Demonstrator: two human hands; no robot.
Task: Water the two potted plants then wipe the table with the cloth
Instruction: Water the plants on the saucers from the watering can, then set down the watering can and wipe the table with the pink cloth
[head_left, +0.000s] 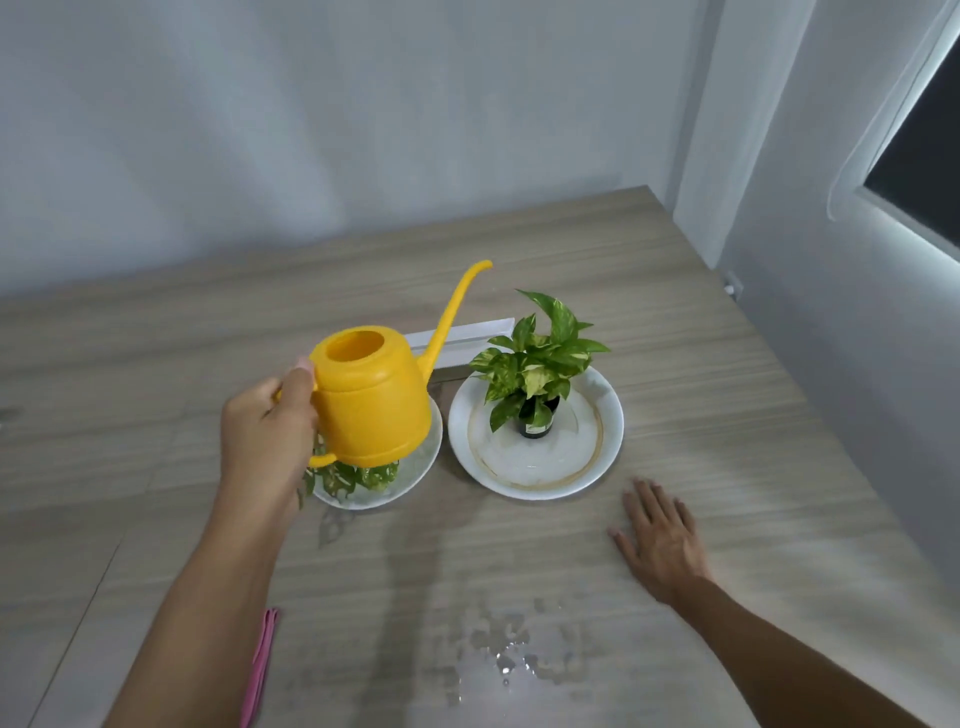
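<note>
My left hand (265, 431) grips the handle of a yellow watering can (374, 400) and holds it in the air above the left potted plant (358, 478), whose leaves show under the can on a white plate (415, 467). The can is nearly level and its long spout points up and to the right. The right potted plant (535, 364) stands in a small dark pot on a white plate (540, 473) holding some water. My right hand (660, 535) lies flat on the table, fingers apart, just right of that plate. A pink cloth (262, 665) peeks out beside my left forearm.
The wooden table (727, 415) has spilled water (514, 654) on it near the front edge. A white strip (467, 338) lies behind the plates. Walls stand close behind and to the right, with a window at the upper right.
</note>
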